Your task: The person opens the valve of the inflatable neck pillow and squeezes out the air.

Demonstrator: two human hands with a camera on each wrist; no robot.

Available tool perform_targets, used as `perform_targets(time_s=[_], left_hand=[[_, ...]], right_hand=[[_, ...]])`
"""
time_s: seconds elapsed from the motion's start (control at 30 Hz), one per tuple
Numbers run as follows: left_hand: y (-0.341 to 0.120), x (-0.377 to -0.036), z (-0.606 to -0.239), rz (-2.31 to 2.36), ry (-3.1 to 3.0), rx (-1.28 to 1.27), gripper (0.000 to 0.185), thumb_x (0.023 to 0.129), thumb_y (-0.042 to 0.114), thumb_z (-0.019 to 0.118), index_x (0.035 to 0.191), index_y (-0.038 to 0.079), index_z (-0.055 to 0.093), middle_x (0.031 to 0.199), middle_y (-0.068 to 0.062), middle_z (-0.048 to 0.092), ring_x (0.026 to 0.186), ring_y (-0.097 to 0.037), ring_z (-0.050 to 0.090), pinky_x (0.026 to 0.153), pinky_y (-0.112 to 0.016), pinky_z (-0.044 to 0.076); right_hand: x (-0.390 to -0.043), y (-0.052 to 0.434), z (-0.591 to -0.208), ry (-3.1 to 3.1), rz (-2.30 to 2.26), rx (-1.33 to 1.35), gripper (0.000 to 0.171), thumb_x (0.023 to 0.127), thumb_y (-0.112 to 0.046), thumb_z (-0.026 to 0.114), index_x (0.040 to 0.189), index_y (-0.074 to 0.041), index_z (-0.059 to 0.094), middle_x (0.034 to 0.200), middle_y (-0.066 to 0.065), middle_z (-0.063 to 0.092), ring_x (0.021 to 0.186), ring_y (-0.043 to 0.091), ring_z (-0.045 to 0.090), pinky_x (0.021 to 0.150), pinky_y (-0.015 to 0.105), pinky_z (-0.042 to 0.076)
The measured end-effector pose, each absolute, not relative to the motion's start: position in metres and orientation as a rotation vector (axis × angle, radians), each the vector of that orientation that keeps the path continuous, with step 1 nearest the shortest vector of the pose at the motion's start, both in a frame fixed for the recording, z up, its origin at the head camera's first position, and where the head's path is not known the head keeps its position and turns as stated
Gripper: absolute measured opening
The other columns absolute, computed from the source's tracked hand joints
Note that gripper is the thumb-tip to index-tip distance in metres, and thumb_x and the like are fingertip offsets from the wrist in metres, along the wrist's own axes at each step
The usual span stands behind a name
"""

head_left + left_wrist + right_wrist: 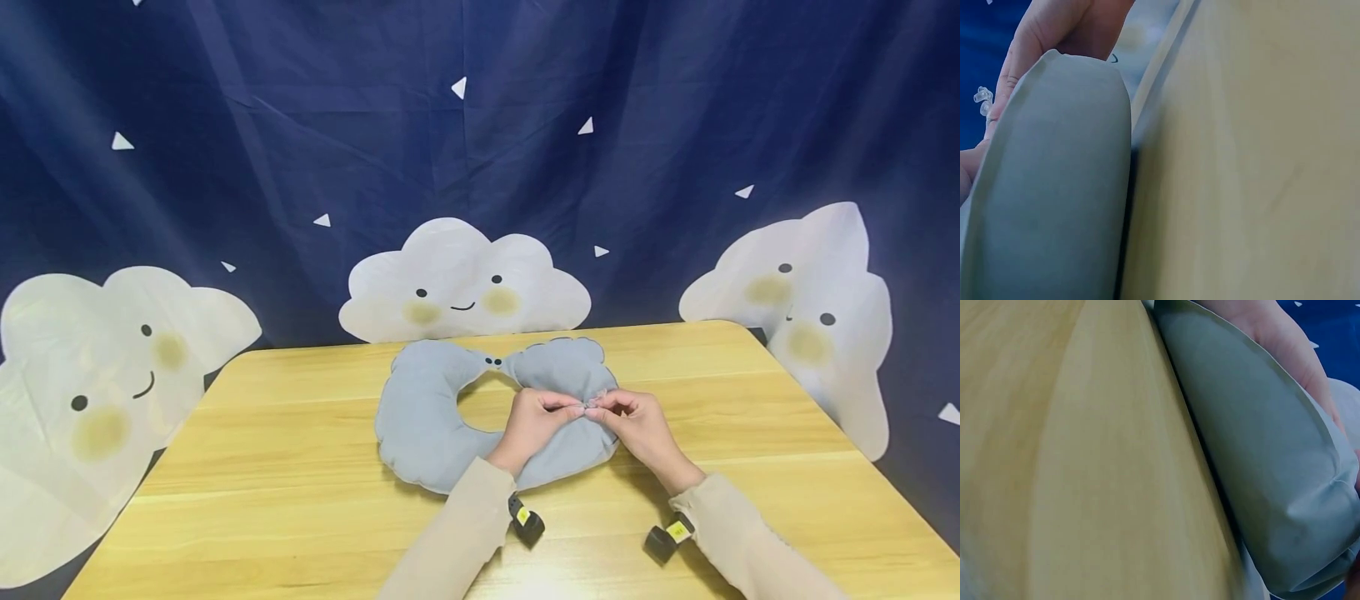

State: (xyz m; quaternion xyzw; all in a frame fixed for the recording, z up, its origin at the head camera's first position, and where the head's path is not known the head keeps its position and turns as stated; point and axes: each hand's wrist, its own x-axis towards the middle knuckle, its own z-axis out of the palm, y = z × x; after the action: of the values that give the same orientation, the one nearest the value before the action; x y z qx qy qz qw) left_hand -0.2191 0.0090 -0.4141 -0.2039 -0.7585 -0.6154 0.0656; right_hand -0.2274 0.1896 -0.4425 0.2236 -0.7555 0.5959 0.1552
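Both hands, left hand [534, 421] and right hand [633, 419], pinch the small clear plastic valve [587, 406] atop the grey U-shaped inflatable neck pillow [427, 417], steadying it.

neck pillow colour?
Plain grey-blue neck pillow, no pattern; clearest in the head view.

A staged recording corner, not a lived-in room. A navy backdrop [675, 100] with smiling clouds [461, 283] hangs behind a wooden table [262, 467].
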Motion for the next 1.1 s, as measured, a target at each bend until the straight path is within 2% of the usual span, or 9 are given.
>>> perform_targets(time_s=[0.17,0.37,0.73,0.97,1.1], left_hand=[[0.01,-0.219,-0.414,-1.856,-2.279,-0.606,0.008,0.08,0.002,0.072,0.084,-0.005,0.074,0.083,-0.015,0.072,0.08,-0.018,0.069,0.069,-0.018,0.052],[0.012,-0.22,-0.414,-1.889,-2.269,-0.618,0.01,0.081,0.003,0.072,0.087,-0.005,0.074,0.085,-0.016,0.072,0.082,-0.021,0.069,0.07,-0.019,0.053],[0.008,-0.223,-0.418,-1.945,-2.274,-0.648,0.011,0.082,0.004,0.072,0.087,-0.005,0.073,0.085,-0.015,0.072,0.079,-0.017,0.069,0.07,-0.02,0.053],[0.008,-0.221,-0.416,-1.943,-2.285,-0.633,0.011,0.081,0.004,0.072,0.088,-0.004,0.074,0.086,-0.015,0.072,0.082,-0.018,0.069,0.071,-0.019,0.053],[0.01,-0.229,-0.429,-1.916,-2.302,-0.633,0.011,0.082,0.007,0.072,0.087,-0.003,0.075,0.085,-0.014,0.072,0.082,-0.02,0.07,0.07,-0.019,0.052]], right_hand=[[-0.226,0.189,-0.439,-2.195,1.657,0.627,0.013,0.072,0.014,0.071,0.072,0.002,0.069,0.077,0.012,0.07,0.068,0.002,0.057,0.057,0.018,0.044],[-0.216,0.183,-0.421,-2.177,1.7,0.637,0.008,0.073,0.017,0.069,0.072,0.009,0.066,0.077,0.015,0.069,0.072,0.002,0.06,0.062,0.016,0.047],[-0.214,0.183,-0.417,-2.194,1.712,0.659,0.011,0.074,0.014,0.069,0.07,0.004,0.066,0.074,0.017,0.068,0.068,0.002,0.058,0.06,0.017,0.046],[-0.215,0.183,-0.418,-2.211,1.73,0.642,0.016,0.075,0.015,0.069,0.069,0.0,0.067,0.072,0.012,0.069,0.069,0.002,0.059,0.061,0.017,0.047],[-0.214,0.183,-0.419,-2.235,1.722,0.627,0.01,0.076,0.01,0.071,0.069,0.005,0.065,0.073,0.012,0.069,0.068,0.001,0.058,0.06,0.017,0.047]])
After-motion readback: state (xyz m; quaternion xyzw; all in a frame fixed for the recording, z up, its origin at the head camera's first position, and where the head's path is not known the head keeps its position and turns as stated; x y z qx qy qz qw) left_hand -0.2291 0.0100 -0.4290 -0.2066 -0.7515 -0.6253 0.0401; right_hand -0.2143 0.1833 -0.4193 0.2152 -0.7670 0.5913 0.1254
